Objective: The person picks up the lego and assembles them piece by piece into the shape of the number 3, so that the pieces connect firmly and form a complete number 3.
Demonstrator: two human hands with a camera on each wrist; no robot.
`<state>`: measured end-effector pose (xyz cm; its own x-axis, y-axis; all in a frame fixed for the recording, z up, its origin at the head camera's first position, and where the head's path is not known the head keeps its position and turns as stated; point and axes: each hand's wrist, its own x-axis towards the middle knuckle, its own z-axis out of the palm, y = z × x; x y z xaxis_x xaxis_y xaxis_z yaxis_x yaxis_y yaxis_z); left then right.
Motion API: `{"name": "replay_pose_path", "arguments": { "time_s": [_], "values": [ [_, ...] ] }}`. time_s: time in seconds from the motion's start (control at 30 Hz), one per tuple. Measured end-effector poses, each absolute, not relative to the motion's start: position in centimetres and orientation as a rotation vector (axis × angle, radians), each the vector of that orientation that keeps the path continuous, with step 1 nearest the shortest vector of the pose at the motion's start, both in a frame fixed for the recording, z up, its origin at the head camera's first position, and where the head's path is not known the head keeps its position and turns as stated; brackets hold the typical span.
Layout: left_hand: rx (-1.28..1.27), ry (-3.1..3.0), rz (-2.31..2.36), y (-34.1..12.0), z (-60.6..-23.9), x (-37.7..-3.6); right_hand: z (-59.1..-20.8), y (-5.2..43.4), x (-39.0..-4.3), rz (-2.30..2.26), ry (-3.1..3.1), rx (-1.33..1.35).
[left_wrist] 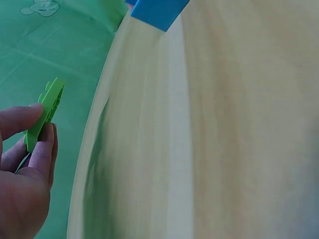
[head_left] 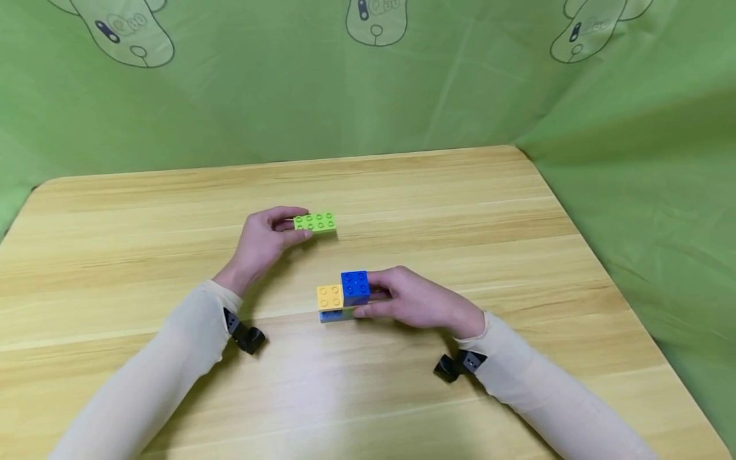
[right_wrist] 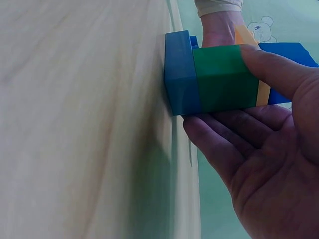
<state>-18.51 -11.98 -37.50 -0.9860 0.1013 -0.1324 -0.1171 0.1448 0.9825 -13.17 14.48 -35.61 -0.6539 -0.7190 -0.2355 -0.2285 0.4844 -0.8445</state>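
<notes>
My left hand [head_left: 263,241] pinches a lime-green toy building brick [head_left: 323,220] by its left end, thumb on the near side and fingers on the far side. Its studs face up, and it is above the table. In my right hand [head_left: 418,301] is a stack of bricks, gripped from the right. A blue brick [right_wrist: 182,74] forms its base, with a dark green brick [right_wrist: 224,74] on that. Above come a thin yellow brick [head_left: 329,296], overhanging to the left, and a square blue brick [head_left: 355,286]. Whether the stack touches the table cannot be told.
Both hands are over a light wooden table [head_left: 374,396]. Green cloth [head_left: 299,102] printed with cartoon figures hangs behind it and along the right side. A small black camera [head_left: 247,335] is strapped to the left wrist, another black camera [head_left: 457,366] to the right.
</notes>
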Motion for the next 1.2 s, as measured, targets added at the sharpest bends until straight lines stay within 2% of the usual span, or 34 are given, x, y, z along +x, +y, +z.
{"name": "replay_pose_path", "arguments": {
  "time_s": [1.2],
  "values": [
    [0.063, 2.275, 1.925, -14.2, -35.5, -14.9, -35.5, 14.6, -13.2, -1.090, 2.156, -0.814]
  ]
}}
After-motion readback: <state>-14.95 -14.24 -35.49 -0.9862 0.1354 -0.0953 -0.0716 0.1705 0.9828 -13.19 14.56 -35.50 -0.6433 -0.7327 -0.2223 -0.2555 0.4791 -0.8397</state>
